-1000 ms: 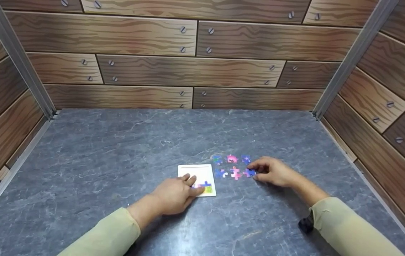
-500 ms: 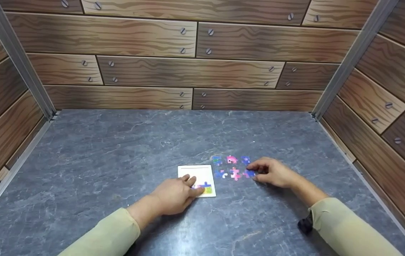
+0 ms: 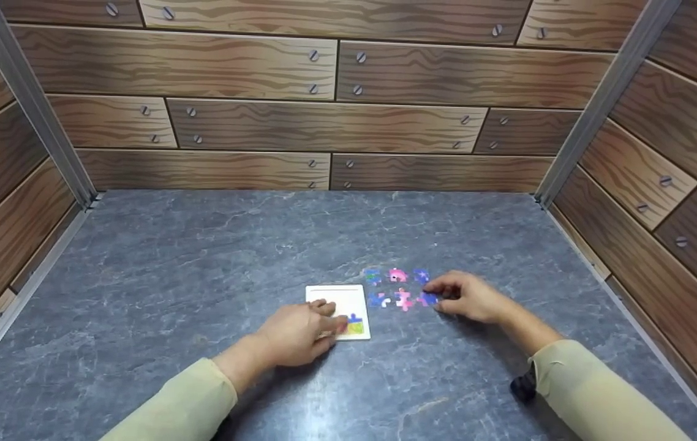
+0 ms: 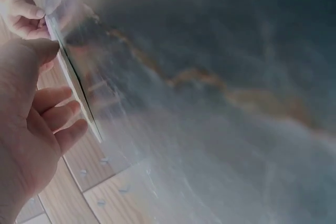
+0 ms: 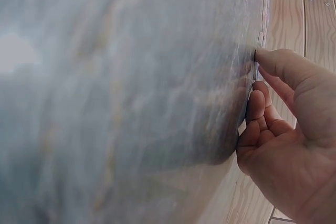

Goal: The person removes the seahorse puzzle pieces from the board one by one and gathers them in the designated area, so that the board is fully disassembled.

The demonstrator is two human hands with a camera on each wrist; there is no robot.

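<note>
A white puzzle board (image 3: 339, 297) lies on the grey table, with joined blue, yellow and pink pieces (image 3: 353, 324) in its near right corner. My left hand (image 3: 296, 334) lies over its left part, fingers loosely extended, covering some of those pieces. In the left wrist view the fingers (image 4: 55, 114) are spread at the board's edge (image 4: 81, 93). Right of the board, loose puzzle pieces lie in two rows, among them a pink one (image 3: 397, 275). My right hand (image 3: 471, 297) pinches the blue piece (image 3: 427, 299) at the near right between thumb and index finger.
A blue star piece (image 3: 421, 275), a green-blue piece (image 3: 372, 276), a blue-white piece (image 3: 379, 300) and a pink piece (image 3: 403, 300) sit close together. Wood-patterned walls (image 3: 263, 122) with metal corner posts (image 3: 599, 98) bound the table (image 3: 201, 245) at the back and sides.
The left hand's index finger and thumb have drawn back a little to the left, uncovering more of the joined pieces. My right hand stays at the same piece.
</note>
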